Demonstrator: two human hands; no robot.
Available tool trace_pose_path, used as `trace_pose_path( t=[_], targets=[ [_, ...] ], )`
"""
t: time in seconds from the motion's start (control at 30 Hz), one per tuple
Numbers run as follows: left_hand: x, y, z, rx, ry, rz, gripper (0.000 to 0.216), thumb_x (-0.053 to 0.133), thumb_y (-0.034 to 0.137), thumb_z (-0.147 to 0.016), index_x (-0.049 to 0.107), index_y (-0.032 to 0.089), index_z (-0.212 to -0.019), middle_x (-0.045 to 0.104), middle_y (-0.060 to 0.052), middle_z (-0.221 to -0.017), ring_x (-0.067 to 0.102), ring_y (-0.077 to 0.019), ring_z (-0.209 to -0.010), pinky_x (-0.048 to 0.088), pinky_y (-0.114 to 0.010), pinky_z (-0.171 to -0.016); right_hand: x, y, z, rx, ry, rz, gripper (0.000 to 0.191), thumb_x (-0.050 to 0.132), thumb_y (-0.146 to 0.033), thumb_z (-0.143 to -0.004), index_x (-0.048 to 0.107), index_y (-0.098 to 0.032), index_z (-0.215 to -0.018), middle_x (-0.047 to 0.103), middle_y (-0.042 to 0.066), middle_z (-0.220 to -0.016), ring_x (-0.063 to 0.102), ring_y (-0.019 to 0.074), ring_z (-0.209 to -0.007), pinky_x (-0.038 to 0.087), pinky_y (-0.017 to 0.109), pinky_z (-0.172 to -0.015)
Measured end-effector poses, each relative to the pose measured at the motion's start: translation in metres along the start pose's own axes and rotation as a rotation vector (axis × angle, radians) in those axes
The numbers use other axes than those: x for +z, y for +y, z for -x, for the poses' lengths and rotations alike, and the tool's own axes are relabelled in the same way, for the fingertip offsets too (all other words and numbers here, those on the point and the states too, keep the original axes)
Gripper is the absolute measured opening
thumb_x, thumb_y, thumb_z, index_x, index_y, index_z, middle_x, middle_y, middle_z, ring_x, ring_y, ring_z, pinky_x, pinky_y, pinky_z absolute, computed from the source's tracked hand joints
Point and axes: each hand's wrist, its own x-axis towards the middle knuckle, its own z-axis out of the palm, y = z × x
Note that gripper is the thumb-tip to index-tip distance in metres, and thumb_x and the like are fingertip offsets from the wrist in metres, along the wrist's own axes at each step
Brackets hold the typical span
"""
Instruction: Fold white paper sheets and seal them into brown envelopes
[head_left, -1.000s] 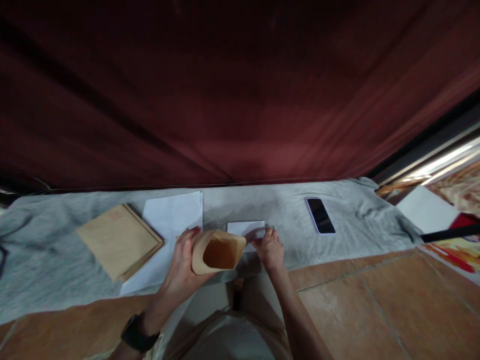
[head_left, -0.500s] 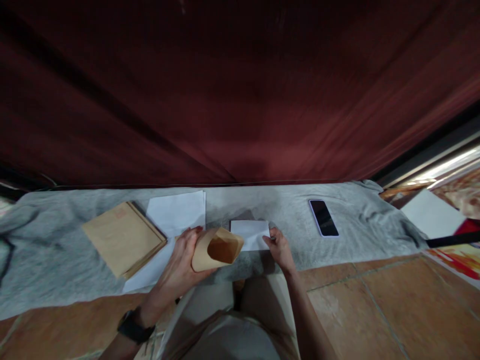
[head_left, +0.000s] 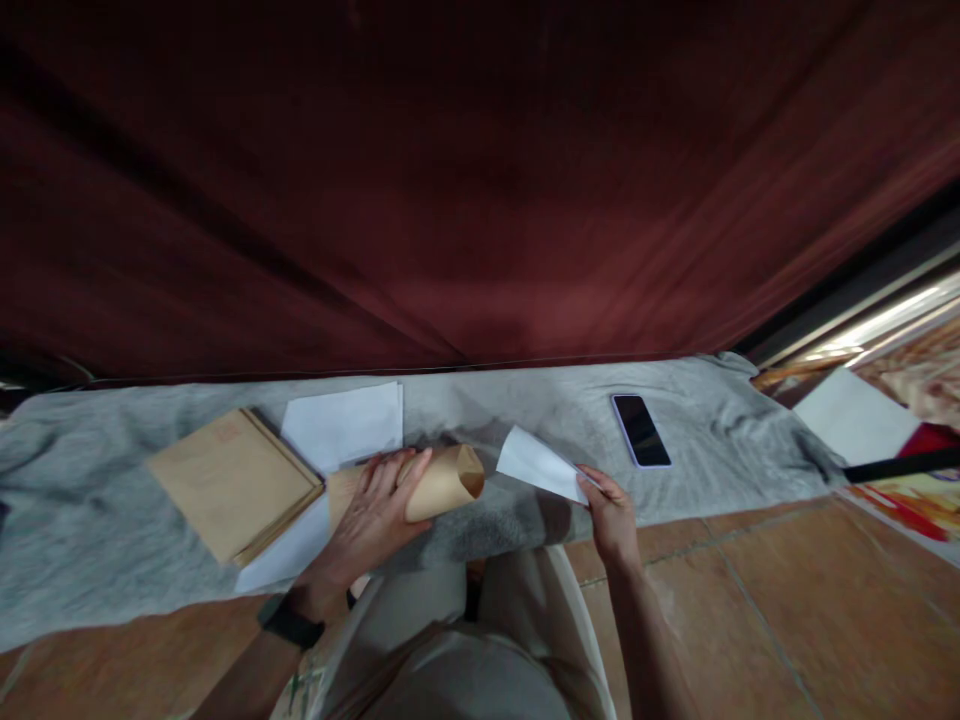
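Lap (head_left: 465,680) nearest the camera, at bottom centre, with the brown tiled floor (head_left: 750,590) either side. Dark wristband (head_left: 291,622) on the left wrist.

Left hand (head_left: 382,500): back upward, fingers clamped over a brown envelope (head_left: 450,480), which lies sideways in front of the lap. Envelope bowed; its mouth faces right, partly open. Exact thumb contact hard to make out.

Right hand (head_left: 609,510): thumb and fingers together, pinching the right end of a white paper (head_left: 538,465). Paper tilted, its free end pointing left, near the envelope's mouth but apart from it.

Left of the left hand: stack of brown envelopes (head_left: 236,485), set askew, top one bearing a faint reddish mark. It overlaps white sheets (head_left: 345,420), which show on both sides of its right corner.

Right of the paper, well apart from the envelope: phone (head_left: 641,432), dark screen up, pale purple edge. All on a rumpled grey cloth (head_left: 720,430).

Farthest: dark red drape (head_left: 487,200) behind the cloth.
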Motion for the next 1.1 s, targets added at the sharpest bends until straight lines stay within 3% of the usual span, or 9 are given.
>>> trace_pose_path(
  t=[0.3,0.53,0.67,0.83,0.97,1.1],
  targets=[
    [0.004,0.005,-0.004,0.017,0.007,-0.042,0.090,0.073,0.037,-0.081,0.031,0.016,-0.158,0.056,-0.021,-0.142,0.051,-0.0384,-0.135,0.035,-0.058,-0.117,0.005,-0.015,0.013,0.034,-0.211,0.045,0.025,0.073,-0.040,-0.072,0.084,-0.024,-0.088,0.080,0.008,-0.097,0.073,0.0271,-0.089,0.058,0.040,-0.080],
    [0.005,0.003,0.000,0.095,-0.019,-0.027,0.083,0.071,0.035,-0.081,0.038,0.020,-0.156,0.056,-0.019,-0.143,0.049,-0.0364,-0.138,0.032,-0.059,-0.120,0.003,-0.023,0.010,-0.161,-0.335,0.193,0.028,0.057,-0.031,-0.079,0.084,-0.026,-0.088,0.080,0.005,-0.097,0.074,0.0235,-0.091,0.058,0.038,-0.086],
    [0.006,0.005,0.000,0.124,-0.024,-0.019,0.084,0.071,0.035,-0.082,0.037,0.019,-0.157,0.056,-0.019,-0.143,0.049,-0.0370,-0.138,0.032,-0.061,-0.119,0.002,-0.022,0.010,-0.189,-0.366,0.264,0.030,0.054,-0.027,-0.080,0.083,-0.026,-0.090,0.080,0.005,-0.096,0.074,0.0232,-0.090,0.059,0.038,-0.085],
    [0.007,0.011,-0.003,0.149,-0.033,-0.035,0.085,0.073,0.035,-0.082,0.035,0.020,-0.158,0.056,-0.019,-0.143,0.049,-0.0372,-0.138,0.030,-0.062,-0.120,0.010,-0.016,0.014,-0.192,-0.329,0.280,0.030,0.055,-0.028,-0.081,0.082,-0.025,-0.092,0.080,0.006,-0.096,0.074,0.0243,-0.089,0.058,0.038,-0.082],
    [0.008,0.019,-0.007,0.152,-0.022,-0.001,0.084,0.073,0.035,-0.082,0.037,0.020,-0.157,0.056,-0.019,-0.144,0.049,-0.0364,-0.139,0.029,-0.061,-0.121,0.023,-0.019,0.024,-0.222,-0.370,0.290,0.027,0.056,-0.036,-0.090,0.080,-0.023,-0.092,0.077,0.006,-0.093,0.071,0.0228,-0.088,0.056,0.034,-0.081],
    [0.006,0.025,-0.012,0.157,-0.007,0.014,0.085,0.073,0.033,-0.081,0.037,0.019,-0.156,0.054,-0.019,-0.146,0.047,-0.0374,-0.140,0.028,-0.062,-0.121,0.032,-0.024,0.030,-0.299,-0.426,0.345,0.038,0.056,-0.047,-0.095,0.071,-0.020,-0.073,0.066,0.003,-0.080,0.063,0.0173,-0.076,0.049,0.027,-0.070]
  ],
)
